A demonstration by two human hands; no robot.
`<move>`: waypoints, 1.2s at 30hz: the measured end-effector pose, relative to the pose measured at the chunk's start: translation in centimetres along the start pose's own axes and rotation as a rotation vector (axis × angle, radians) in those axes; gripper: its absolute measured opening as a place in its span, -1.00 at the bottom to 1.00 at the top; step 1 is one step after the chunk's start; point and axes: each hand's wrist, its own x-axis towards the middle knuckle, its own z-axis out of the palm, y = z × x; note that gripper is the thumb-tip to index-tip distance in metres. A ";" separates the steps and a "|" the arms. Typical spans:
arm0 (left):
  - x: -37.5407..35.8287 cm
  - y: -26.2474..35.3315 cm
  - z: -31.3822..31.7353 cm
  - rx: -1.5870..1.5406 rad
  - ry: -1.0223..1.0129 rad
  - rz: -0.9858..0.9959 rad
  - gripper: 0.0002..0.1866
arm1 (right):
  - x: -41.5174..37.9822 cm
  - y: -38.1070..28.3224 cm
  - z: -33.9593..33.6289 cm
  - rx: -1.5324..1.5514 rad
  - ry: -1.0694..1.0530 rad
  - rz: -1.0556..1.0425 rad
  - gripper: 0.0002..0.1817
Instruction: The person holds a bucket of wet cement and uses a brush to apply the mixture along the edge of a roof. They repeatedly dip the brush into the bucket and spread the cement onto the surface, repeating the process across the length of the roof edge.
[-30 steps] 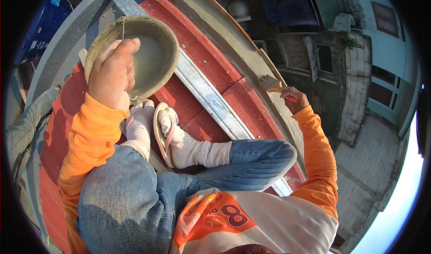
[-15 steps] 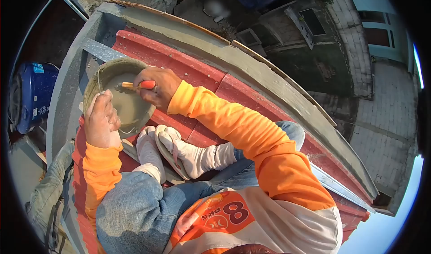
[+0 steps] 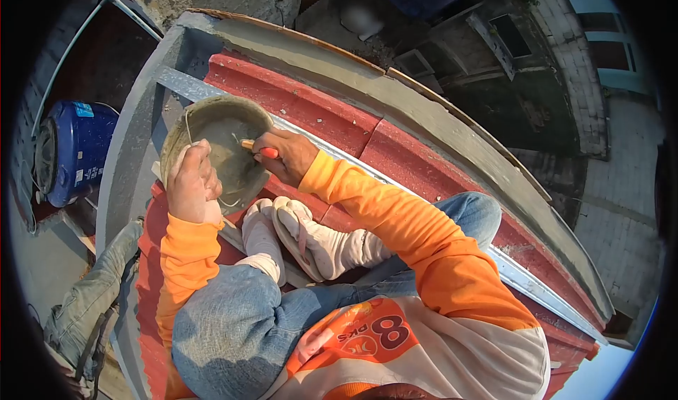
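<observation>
A round, mortar-smeared bucket [image 3: 244, 108] with a thin wire handle stands tilted in front of my feet, with grey wet mix inside. My left hand [image 3: 192, 181] has its fingers curled over the near left side of its rim. At the opposite side, my right hand [image 3: 288, 158] is closed around a tool with a red and wooden handle [image 3: 268, 153]. The handle points into the bucket, and I cannot make out the working end. Both my forearms are in orange sleeves.
I sit on red corrugated roofing [image 3: 318, 121] with my sandalled feet [image 3: 311, 237] below the bucket. A cement-covered parapet [image 3: 417, 121] curves along the roof edge, with a drop beyond. A blue drum [image 3: 81, 149] stands at left, near greenish trousers [image 3: 95, 276].
The whole scene has shifted right and slightly down as my head moved. My right hand and the tool have drawn toward the bucket's right rim; my left hand keeps its place on the rim.
</observation>
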 end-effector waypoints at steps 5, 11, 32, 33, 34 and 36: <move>-0.4 -0.1 0.2 -0.011 0.013 -0.006 -0.85 | 0.1 -1.2 -1.9 0.029 0.085 -0.118 -0.84; -0.3 0.1 0.4 -0.014 0.041 -0.010 -0.86 | 0.2 -0.8 -2.7 -0.082 0.152 -0.106 -0.89; 0.2 0.5 0.2 -0.040 0.087 0.019 -0.82 | -5.6 17.6 -14.6 0.133 0.677 0.702 -0.87; 0.3 0.5 0.3 -0.032 0.094 0.007 -0.82 | -8.6 16.0 -16.8 0.076 0.664 0.719 -0.86; 0.4 0.4 0.4 -0.035 0.086 0.000 -0.82 | -11.3 14.1 -18.9 0.071 0.695 0.755 -0.85; 0.4 0.4 0.6 -0.016 0.083 0.006 -0.82 | -16.5 10.1 -23.6 -0.022 0.617 0.808 -0.86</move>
